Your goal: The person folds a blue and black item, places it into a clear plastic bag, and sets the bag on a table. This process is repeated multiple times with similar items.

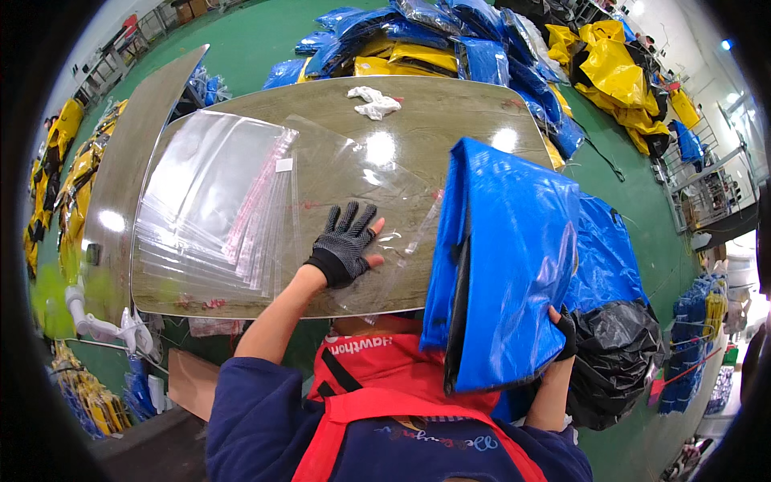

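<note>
My left hand, in a black dotted glove with bare thumb and fingertip, lies with fingers spread on a clear plastic bag on the tabletop. Left of it, a fanned stack of clear plastic bags covers much of the table, with pinkish strips along some edges. My right hand, also in a black glove, grips the lower right edge of a folded blue tarpaulin with a black border. The tarpaulin stands over the table's right side, in front of my body. Most of the right fingers are hidden behind it.
A crumpled white scrap sits near the far edge of the wood-patterned table. Blue and yellow packages are piled on the green floor beyond. More blue and black sheeting bulges at my right. A narrow board stands along the left.
</note>
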`<action>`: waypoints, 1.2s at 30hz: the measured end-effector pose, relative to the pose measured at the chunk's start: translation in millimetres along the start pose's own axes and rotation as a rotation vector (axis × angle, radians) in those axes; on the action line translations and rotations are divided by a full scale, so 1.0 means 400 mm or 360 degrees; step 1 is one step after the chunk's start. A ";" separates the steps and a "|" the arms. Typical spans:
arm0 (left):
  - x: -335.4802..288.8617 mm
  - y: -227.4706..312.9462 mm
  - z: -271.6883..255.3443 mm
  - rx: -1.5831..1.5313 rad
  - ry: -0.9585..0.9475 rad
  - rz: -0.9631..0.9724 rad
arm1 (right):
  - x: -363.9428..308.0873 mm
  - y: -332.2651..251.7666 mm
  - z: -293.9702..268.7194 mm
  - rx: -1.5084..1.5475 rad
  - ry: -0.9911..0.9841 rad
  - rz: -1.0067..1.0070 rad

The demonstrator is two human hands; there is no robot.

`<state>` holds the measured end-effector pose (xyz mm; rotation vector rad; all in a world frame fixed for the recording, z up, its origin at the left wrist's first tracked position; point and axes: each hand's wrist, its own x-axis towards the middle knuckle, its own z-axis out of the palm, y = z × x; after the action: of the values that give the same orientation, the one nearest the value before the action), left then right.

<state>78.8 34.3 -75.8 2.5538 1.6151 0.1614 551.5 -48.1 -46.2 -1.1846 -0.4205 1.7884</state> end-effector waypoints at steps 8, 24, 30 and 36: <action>-0.014 -0.015 0.035 -0.0149 0.0235 -0.0020 | -0.070 0.009 0.146 -0.0598 -0.0111 -0.0089; -0.019 -0.042 -0.184 -0.0881 -0.0154 0.0133 | -0.013 0.231 0.268 -0.1062 -0.0688 0.0200; -0.103 -0.024 -0.189 -0.0516 -0.0113 0.0293 | 0.293 0.066 0.391 -0.2220 -0.0913 -0.0192; -0.076 -0.006 -0.216 -0.0418 -0.0094 0.0358 | 0.562 0.088 0.688 -0.2221 -0.0920 -0.0777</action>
<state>50.6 11.2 8.2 2.5007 1.1938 0.2941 272.4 174.3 -60.5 -1.1574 -2.3165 1.2350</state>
